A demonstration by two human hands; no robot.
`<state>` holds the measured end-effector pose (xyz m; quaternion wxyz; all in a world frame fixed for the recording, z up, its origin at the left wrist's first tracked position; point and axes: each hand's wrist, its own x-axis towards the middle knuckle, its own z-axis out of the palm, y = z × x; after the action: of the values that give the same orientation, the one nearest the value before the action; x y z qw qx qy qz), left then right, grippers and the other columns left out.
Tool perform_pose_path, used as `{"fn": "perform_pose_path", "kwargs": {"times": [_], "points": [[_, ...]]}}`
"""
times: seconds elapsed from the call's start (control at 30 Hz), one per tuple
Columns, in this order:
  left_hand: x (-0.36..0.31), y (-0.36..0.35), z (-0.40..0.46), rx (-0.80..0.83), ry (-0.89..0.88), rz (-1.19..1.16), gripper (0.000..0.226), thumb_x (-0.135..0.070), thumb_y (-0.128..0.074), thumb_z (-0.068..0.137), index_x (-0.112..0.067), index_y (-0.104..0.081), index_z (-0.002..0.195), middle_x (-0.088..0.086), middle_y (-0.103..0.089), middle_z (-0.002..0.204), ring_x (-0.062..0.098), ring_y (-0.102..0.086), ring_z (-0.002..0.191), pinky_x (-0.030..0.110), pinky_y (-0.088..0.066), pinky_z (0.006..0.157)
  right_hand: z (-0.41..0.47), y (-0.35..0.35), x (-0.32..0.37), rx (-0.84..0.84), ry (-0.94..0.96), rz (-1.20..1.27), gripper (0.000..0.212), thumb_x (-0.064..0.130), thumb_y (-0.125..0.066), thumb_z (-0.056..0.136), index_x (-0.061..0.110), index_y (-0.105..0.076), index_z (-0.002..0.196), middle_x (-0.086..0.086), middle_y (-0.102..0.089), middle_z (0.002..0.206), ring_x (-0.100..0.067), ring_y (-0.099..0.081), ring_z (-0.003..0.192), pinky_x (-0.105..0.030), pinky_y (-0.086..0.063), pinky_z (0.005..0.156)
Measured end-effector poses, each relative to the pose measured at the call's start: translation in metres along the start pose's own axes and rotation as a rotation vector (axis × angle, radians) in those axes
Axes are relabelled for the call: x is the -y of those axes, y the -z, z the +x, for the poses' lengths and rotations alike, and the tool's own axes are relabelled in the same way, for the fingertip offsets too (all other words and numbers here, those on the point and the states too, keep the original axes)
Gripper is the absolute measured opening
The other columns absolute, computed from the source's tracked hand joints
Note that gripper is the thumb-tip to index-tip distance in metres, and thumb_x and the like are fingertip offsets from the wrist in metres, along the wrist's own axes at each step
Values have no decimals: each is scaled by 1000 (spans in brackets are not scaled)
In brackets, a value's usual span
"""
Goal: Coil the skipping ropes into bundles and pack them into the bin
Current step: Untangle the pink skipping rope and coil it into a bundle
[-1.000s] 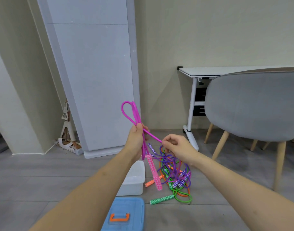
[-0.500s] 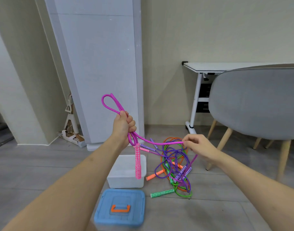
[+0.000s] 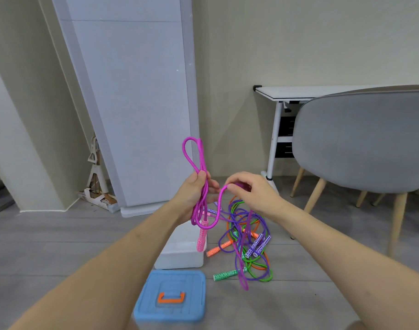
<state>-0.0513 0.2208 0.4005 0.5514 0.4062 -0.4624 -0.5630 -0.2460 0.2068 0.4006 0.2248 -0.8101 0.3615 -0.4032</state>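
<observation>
My left hand (image 3: pixel 196 189) grips several folded loops of a magenta skipping rope (image 3: pixel 192 154) that stick up above the fist, while its pink handle (image 3: pixel 202 239) dangles below. My right hand (image 3: pixel 249 189) pinches the same rope close to the left hand, and the slack hangs between them in a low curve. A long tail of the rope trails down to the floor. A white open bin (image 3: pixel 180 253) sits on the floor under the hands. To its right lies a tangle of purple, green and orange ropes (image 3: pixel 247 246).
A blue lid with an orange handle (image 3: pixel 171 296) lies on the floor in front of the bin. At the right stand a grey chair (image 3: pixel 360 141) on wooden legs and a white desk (image 3: pixel 299 92). A tall grey panel (image 3: pixel 137 96) leans on the wall behind.
My right hand has come back in from the right, close to the left hand, bringing a fresh length of magenta rope. The left hand has shifted right with its loops.
</observation>
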Motion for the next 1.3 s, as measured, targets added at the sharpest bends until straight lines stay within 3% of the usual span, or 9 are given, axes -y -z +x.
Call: {"fn": "perform_pose_path", "kwargs": {"times": [0.3,0.4,0.5,0.57,0.73,0.8,0.93,1.07,1.3], "points": [[14,-5,-4,179,1,215,36,-29,-33,110,2,-49,122,16,-70,89,30,-71,83,47,-59,86,4,-7,8,-55,-14,-101,13,19,-72,87,28,-63,86,13,-69,78,-8,-64,78,-44,-54,79],[17,-7,-4,239,1,237,28,-29,-33,110,-7,-51,115,5,-57,74,22,-62,66,39,-56,72,4,-8,8,-52,4,-149,21,24,-74,87,30,-54,89,18,-63,82,-8,-60,78,-43,-54,76],[16,-7,-2,254,55,285,23,-32,-31,110,-16,-44,100,-1,-38,69,11,-32,53,24,-37,51,3,-4,0,-26,22,-190,24,27,-75,88,32,-51,88,22,-60,82,-6,-57,77,-40,-53,73],[17,-5,-1,280,66,450,23,-35,-33,110,-19,-42,96,-4,-34,67,9,-24,53,23,-26,48,0,3,-10,11,22,-248,25,32,-76,87,31,-51,87,21,-61,81,-6,-56,76,-39,-52,72],[25,19,3,419,-50,1245,27,-40,-50,104,-15,-48,93,-2,-46,73,15,-43,62,21,-35,51,-11,20,-32,101,39,-496,12,41,-67,95,34,-57,95,19,-62,87,-5,-58,81,-37,-53,73],[26,31,2,424,-69,1371,24,-38,-49,105,-20,-48,87,-2,-47,75,17,-45,69,22,-34,56,-14,27,-42,77,-1,-495,7,38,-65,97,32,-61,98,20,-61,84,-2,-56,79,-34,-51,74],[23,53,4,44,-80,1171,22,-35,-41,108,-20,-55,102,-1,-52,78,18,-47,69,30,-38,60,-17,37,-61,-38,-126,-427,13,31,-63,100,22,-72,96,12,-69,85,-9,-64,82,-36,-53,78],[15,65,14,-225,-71,683,26,-37,-39,107,-18,-48,92,0,-41,70,15,-35,56,28,-34,50,-20,41,-64,-203,-282,-264,23,31,-65,99,15,-70,85,-1,-65,69,-16,-57,67,-28,-40,64],[11,38,3,-4,-45,337,23,-31,-36,109,-20,-33,89,-6,-26,66,7,-20,52,21,-22,47,-5,16,-53,-393,-409,75,24,24,-55,103,12,-72,93,1,-56,69,-13,-47,64,-23,-38,58]]}}
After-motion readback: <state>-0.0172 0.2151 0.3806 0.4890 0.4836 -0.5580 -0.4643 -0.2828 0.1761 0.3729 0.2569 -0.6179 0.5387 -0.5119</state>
